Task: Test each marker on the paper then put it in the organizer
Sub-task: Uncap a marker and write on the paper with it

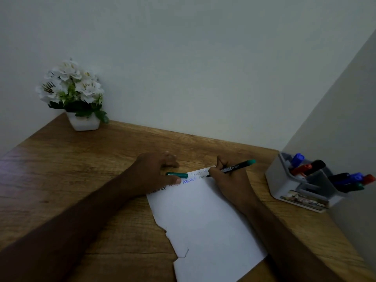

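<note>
A white sheet of paper (203,216) lies on the wooden desk (81,169), with rows of handwritten letters along its far edge. My right hand (227,180) grips a black marker with a green end (236,167), its tip touching the paper near the far edge. My left hand (154,171) rests on the paper's far left corner and holds the green cap (177,175) between thumb and fingers. A grey organizer (301,186) stands at the right, holding several blue, red, black and green markers.
A white pot of white flowers (75,94) stands at the desk's far left corner. Walls close the desk at the back and right. The paper's left edge is torn.
</note>
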`<state>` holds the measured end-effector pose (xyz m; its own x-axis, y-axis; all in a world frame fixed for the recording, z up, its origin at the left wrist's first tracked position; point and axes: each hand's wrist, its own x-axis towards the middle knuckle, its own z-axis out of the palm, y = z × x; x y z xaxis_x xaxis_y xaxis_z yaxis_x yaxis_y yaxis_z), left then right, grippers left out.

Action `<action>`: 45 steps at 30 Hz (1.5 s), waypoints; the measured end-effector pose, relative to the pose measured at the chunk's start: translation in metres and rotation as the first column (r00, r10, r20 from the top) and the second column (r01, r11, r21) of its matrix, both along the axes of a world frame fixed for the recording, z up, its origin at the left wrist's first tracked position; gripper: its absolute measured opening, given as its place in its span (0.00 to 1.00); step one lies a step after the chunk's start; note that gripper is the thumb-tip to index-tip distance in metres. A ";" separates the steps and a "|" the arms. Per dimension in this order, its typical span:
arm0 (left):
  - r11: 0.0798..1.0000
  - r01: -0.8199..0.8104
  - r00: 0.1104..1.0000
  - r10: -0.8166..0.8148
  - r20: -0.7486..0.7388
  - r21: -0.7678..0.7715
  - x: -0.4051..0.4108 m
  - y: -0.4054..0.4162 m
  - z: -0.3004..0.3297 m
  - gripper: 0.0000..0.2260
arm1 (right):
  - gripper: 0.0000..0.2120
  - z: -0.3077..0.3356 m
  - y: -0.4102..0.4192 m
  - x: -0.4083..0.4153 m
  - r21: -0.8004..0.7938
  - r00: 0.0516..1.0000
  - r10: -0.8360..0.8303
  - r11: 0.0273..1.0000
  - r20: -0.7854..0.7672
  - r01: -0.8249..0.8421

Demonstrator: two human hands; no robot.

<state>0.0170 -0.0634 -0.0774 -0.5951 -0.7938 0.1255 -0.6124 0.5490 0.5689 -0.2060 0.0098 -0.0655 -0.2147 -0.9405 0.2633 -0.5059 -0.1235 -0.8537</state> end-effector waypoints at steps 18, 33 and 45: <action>1.000 0.002 1.000 -0.002 -0.011 -0.002 0.001 -0.001 -0.002 0.37 | 0.14 0.000 -0.003 0.000 -0.032 1.000 -0.007 0.999 -0.006 0.006; 1.000 -0.012 1.000 0.012 -0.005 -0.002 0.000 0.001 0.002 0.30 | 0.13 -0.001 -0.003 -0.003 -0.018 1.000 -0.019 1.000 0.002 0.019; 0.998 0.020 0.997 -0.024 -0.072 -0.057 0.000 0.006 0.007 0.24 | 0.11 0.013 0.004 -0.006 -0.160 0.982 -0.026 0.986 0.189 0.056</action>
<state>0.0173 -0.0574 -0.0708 -0.6001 -0.7712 0.2125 -0.5582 0.5940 0.5793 -0.2124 0.0137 -0.0526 -0.3117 -0.8774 0.3648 -0.3481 -0.2518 -0.9030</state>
